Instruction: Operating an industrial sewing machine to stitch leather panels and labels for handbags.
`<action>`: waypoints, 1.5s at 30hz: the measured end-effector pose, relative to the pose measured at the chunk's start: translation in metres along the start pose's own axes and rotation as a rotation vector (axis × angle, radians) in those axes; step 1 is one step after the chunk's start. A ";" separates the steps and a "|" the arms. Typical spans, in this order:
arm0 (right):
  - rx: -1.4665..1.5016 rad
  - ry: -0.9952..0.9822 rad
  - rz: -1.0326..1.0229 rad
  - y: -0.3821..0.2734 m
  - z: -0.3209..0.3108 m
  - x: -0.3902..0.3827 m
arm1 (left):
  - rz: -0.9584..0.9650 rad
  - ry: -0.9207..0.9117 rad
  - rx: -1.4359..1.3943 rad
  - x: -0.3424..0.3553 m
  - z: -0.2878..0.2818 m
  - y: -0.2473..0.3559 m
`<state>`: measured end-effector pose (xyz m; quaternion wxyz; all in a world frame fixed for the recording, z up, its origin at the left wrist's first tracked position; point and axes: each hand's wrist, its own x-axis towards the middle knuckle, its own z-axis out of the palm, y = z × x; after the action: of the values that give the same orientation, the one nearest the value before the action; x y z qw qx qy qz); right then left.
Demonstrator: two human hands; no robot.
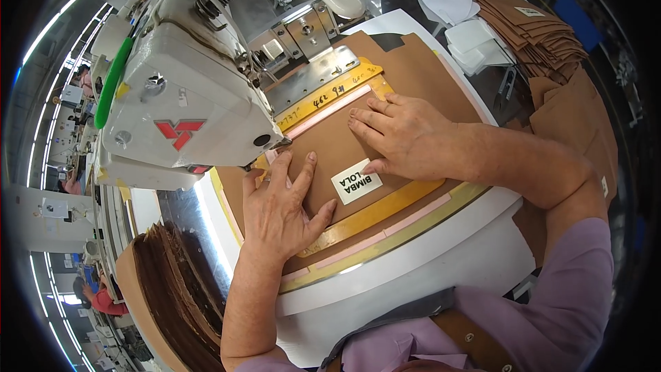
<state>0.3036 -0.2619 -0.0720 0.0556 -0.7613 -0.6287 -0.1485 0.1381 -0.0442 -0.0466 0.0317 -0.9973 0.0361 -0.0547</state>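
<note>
A brown panel (323, 155) lies under the head of a white sewing machine (200, 103), framed by a yellow clamp plate (375, 217). My left hand (279, 210) rests on the panel's left part, fingers spread, fingertips close below the machine's needle area. On the right part of the panel my right hand (406, 134) lies flat with its fingers stretched out. Its thumb touches a white printed label (356, 182) on the panel. A pale pink strip (330, 111) runs along the panel's far edge, beside the clamp's yellow bar (330, 94).
Stacked brown panels (530, 31) lie at the far right, near white pieces (478, 45) and a dark hand tool (506, 86). More brown pieces (172, 303) stand at the lower left. A green handle (113, 83) sticks out from the machine. Other people work at the far left.
</note>
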 end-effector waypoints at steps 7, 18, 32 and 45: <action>0.065 -0.085 0.058 -0.010 -0.001 0.013 | -0.018 -0.003 0.009 -0.013 -0.002 -0.014; 0.082 -0.160 -0.010 -0.013 0.002 0.024 | -0.085 -0.069 0.107 -0.024 -0.008 -0.022; 0.090 -0.245 -0.047 -0.019 -0.003 0.045 | -0.218 -0.081 0.201 -0.023 -0.010 -0.022; 0.205 -0.047 -0.053 -0.034 0.016 0.056 | -0.248 -0.102 0.284 -0.034 -0.016 -0.036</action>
<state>0.2820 -0.1978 -0.0740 0.1145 -0.7379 -0.6618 -0.0670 0.1049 -0.0070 -0.0324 0.1667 -0.9811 -0.0970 -0.0122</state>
